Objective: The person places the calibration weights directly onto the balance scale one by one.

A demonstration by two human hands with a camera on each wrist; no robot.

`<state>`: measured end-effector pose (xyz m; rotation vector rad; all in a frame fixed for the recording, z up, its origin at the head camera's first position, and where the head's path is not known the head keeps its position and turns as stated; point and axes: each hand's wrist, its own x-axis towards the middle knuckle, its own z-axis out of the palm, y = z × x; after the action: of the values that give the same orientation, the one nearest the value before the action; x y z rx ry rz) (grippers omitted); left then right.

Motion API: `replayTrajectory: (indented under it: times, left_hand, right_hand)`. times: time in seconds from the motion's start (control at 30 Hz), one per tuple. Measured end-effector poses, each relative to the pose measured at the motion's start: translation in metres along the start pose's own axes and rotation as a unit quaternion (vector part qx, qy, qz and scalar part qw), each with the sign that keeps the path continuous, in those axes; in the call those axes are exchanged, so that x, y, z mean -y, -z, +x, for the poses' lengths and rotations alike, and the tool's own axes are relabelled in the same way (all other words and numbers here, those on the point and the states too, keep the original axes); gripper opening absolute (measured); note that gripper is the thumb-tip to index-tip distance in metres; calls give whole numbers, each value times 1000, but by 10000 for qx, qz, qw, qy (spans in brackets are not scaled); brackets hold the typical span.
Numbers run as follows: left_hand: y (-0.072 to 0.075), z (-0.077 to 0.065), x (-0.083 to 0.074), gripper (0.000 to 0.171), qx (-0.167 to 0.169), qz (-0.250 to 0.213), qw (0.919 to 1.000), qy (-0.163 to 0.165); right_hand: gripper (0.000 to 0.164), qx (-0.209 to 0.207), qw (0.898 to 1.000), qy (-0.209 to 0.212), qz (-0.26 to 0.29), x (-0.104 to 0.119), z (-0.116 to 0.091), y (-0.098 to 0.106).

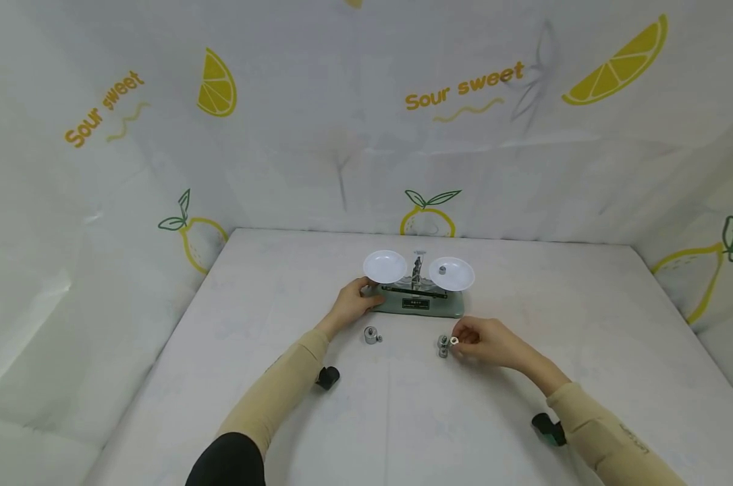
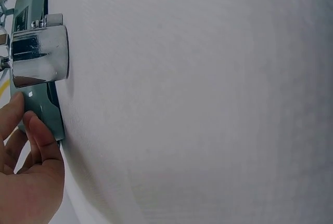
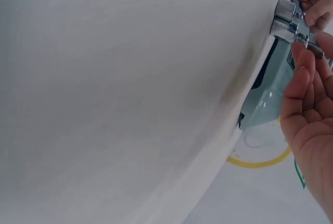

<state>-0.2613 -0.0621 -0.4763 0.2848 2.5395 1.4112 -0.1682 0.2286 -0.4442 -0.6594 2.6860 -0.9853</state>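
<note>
A green balance scale (image 1: 420, 307) with two white pans stands toward the back of the table. My left hand (image 1: 351, 302) grips the left end of its base, also seen in the left wrist view with fingers curled at the base's end (image 2: 44, 107). Between the thumb and fingertips of my right hand (image 1: 491, 342) is a small metal weight (image 3: 315, 47), pinched just beside two standing metal weights (image 1: 443, 345). One small weight (image 1: 442, 269) sits on the right pan (image 1: 457, 278); the left pan (image 1: 385, 267) bears nothing.
In front of the scale's left side stand a larger metal weight (image 1: 370, 335) and a tiny one beside it. The white table (image 1: 354, 432) meets a lemon-printed cloth wall (image 1: 318, 175) behind. Black wrist cameras (image 1: 327, 378) stick out from both forearms.
</note>
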Motion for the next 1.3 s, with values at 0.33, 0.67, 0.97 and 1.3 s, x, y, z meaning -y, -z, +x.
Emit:
replayTrajectory:
  times: [0.33,0.67,0.97,1.3]
  left_hand:
    - [0,1,0,43,-21,92,9999,-85]
    - [0,0,0,43,-40,148,9999,-54]
    - [0,-2,-1,43,-40,77,9999,-75]
    - [-1,-1,1,43,-41,96,9998,-148]
  right_hand:
    - [14,-564,9984,2,94,4,0,5]
    - [19,-1108,9935,-136,237,5,2,15]
    - [22,-1881,9821,-30,67,7,7,26]
    - [21,-2252,9741,-114,139,10,17,38]
